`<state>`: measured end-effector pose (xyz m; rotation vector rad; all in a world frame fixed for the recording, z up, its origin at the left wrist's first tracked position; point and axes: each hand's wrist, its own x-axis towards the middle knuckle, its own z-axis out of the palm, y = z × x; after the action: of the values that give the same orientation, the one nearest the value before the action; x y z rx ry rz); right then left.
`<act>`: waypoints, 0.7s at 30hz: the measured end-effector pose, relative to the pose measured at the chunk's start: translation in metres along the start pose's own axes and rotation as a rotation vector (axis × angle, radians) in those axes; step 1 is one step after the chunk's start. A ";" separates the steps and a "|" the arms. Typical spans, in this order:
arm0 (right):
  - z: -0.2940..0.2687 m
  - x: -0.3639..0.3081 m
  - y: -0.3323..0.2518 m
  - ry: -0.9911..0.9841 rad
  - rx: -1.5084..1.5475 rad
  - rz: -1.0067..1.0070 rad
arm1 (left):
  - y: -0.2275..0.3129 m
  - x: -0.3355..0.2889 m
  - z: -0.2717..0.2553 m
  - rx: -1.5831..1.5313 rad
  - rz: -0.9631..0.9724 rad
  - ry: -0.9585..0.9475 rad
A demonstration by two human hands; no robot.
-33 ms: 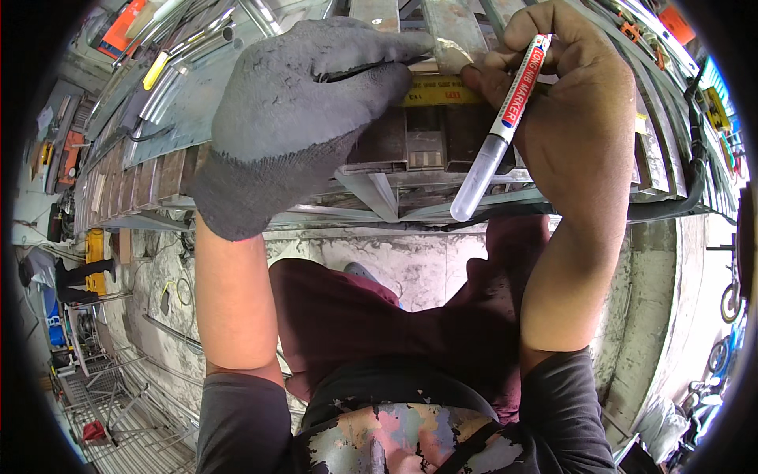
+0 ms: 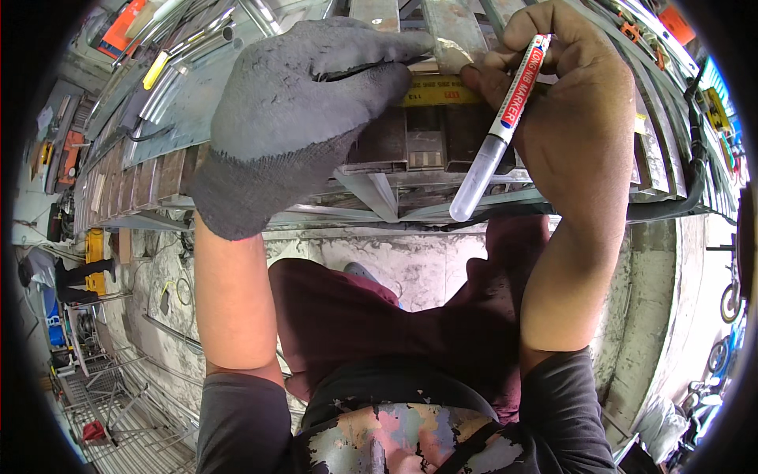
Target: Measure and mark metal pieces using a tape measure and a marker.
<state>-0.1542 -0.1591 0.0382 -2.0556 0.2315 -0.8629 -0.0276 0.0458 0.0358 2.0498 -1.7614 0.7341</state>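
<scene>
One yellow tape blade (image 2: 444, 92) runs across the metal slats (image 2: 454, 24) between your gloved left hand (image 2: 304, 99) and bare right hand (image 2: 583, 107). Left thumb and index nearly meet at the blade; can't tell if they grip it. Right fingers curl round the white-red marker (image 2: 517, 96), slanting toward you.

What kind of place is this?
It looks like a metal workshop: there are shiny metal tubes, a slatted workbench and a yellow measuring tape.
</scene>
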 end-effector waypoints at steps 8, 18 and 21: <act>0.000 0.002 0.002 -0.031 0.055 -0.001 | 0.011 0.002 -0.005 -0.359 -0.317 -0.035; 0.002 0.003 0.005 -0.009 0.065 -0.036 | 0.018 0.005 -0.004 -0.592 -0.656 -0.026; 0.000 0.004 0.005 -0.029 0.045 -0.036 | 0.016 0.004 -0.004 -0.681 -0.691 -0.015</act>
<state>-0.1508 -0.1642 0.0361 -2.0341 0.1578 -0.8522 -0.0438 0.0416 0.0403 1.9384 -0.9682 -0.0874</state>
